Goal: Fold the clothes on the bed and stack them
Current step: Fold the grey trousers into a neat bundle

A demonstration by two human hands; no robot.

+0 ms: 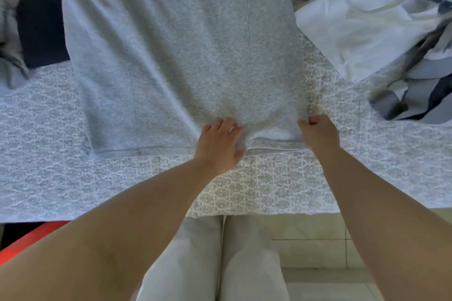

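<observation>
Head view: a grey shirt (171,56) lies spread flat on the patterned bed cover (269,183), hem toward the person. Left hand (220,144) rests on the hem near its middle, fingers curled into bunched cloth, gripping it. Right hand (318,133) is at the hem's right corner, thumb and fingers pinching the edge. A white garment (354,32) and a heap of grey and dark clothes (415,85) lie to the right; a dark folded item (41,29) sits left of the shirt.
</observation>
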